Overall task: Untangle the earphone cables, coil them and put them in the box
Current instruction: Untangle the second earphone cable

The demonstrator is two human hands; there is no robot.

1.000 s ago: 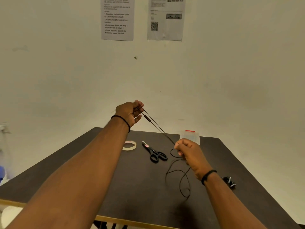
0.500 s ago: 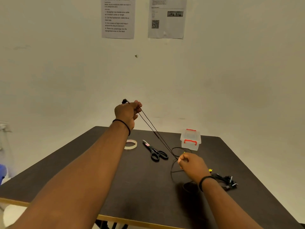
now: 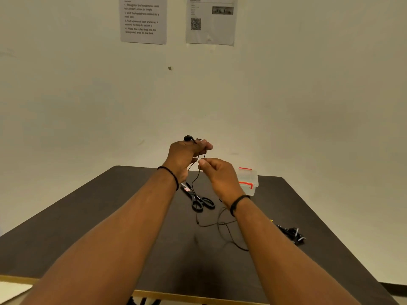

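Starting the coil: both hands raised mid-frame, working one thin black earphone cable (image 3: pixel 199 172).

The left hand (image 3: pixel 186 156) has its fingers curled around the cable's upper end, a black earbud (image 3: pixel 188 138) poking above the knuckles; the right hand (image 3: pixel 217 172) pinches the cable just beside it between thumb and forefinger. The slack hangs down and trails over the dark tabletop (image 3: pixel 88 227) at lower centre. Best to lay even loops into the left hand while letting the slack feed freely past the black-handled scissors (image 3: pixel 199 200). The small clear plastic box with red latches (image 3: pixel 248 180) waits right of centre.
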